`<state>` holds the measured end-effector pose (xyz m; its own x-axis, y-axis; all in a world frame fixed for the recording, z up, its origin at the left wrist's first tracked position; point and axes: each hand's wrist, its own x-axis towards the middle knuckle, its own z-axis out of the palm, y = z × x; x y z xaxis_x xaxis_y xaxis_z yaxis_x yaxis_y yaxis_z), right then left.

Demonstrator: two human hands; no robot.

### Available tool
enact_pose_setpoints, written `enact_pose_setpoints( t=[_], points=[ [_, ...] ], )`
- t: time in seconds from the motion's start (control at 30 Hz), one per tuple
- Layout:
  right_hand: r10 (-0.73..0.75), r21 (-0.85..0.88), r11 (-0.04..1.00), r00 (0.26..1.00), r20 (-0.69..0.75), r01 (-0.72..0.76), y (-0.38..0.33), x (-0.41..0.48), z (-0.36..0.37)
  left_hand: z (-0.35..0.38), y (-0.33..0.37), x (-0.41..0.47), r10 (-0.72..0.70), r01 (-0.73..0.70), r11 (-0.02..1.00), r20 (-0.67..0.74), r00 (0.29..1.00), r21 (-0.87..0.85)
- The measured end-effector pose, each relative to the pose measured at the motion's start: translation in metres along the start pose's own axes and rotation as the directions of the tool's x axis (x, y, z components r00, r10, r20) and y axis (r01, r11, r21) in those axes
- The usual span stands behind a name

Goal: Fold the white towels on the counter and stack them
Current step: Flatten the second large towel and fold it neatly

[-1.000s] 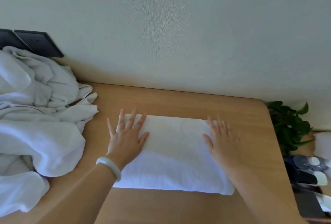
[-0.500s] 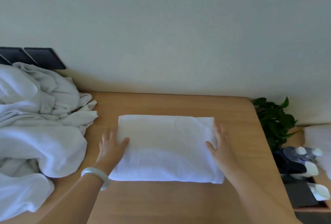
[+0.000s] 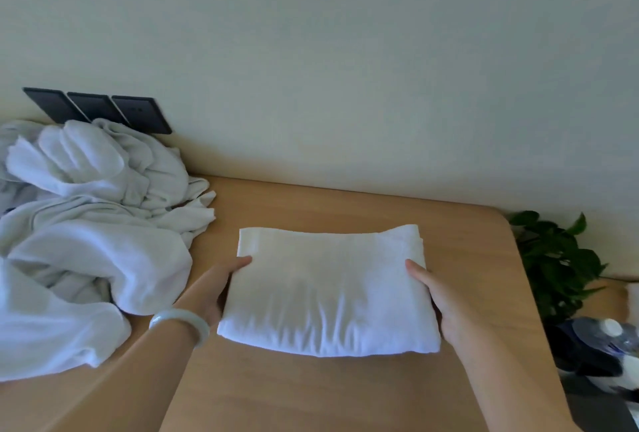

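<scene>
A folded white towel is held a little above the middle of the wooden counter; its near edge sags. My left hand grips its left edge, thumb on top and fingers hidden beneath. My right hand grips the right edge the same way. A heap of unfolded white towels lies crumpled on the left part of the counter, apart from the folded one.
The wall rises right behind the counter, with dark switch plates above the heap. Off the counter's right edge stand a green plant and some bottles. Bare wood shows in front of the towel.
My hands slid from lying flat on top of the towel to its two side edges and took hold of it. The towel now bulges and sits slightly raised.
</scene>
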<state>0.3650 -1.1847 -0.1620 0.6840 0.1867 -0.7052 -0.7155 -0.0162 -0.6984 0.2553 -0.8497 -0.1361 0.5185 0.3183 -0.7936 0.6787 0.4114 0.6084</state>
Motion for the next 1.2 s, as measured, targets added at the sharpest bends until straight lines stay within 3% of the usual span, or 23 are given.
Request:
enact_pose_setpoints(
  t=[0.2, 0.43, 0.67, 0.9, 1.2],
  points=[
    [-0.179, -0.064, 0.980, 0.978, 0.111, 0.187, -0.038, -0.021, 0.067, -0.029, 0.003, -0.055, 0.138, -0.166, 0.975, -0.182, 0.974, -0.147],
    [-0.251, -0.066, 0.956, 0.911, 0.329, 0.287, -0.055, -0.080, 0.181, -0.125, 0.003, -0.155, 0.326, -0.442, 0.856, -0.383, 0.864, -0.269],
    [-0.310, -0.127, 0.900, 0.818, 0.485, 0.417, -0.016, -0.163, 0.320, -0.264, -0.050, -0.246, 0.473, -0.537, 0.801, -0.272, 0.838, -0.264],
    [-0.319, -0.135, 0.874, 0.761, 0.565, 0.466, 0.058, -0.225, 0.460, -0.406, -0.082, -0.292, 0.411, -0.624, 0.730, -0.551, 0.727, -0.279],
    [-0.298, -0.160, 0.869, 0.754, 0.586, 0.468, 0.090, -0.216, 0.582, -0.519, -0.056, -0.268, 0.372, -0.640, 0.714, -0.620, 0.691, -0.285]
  ],
)
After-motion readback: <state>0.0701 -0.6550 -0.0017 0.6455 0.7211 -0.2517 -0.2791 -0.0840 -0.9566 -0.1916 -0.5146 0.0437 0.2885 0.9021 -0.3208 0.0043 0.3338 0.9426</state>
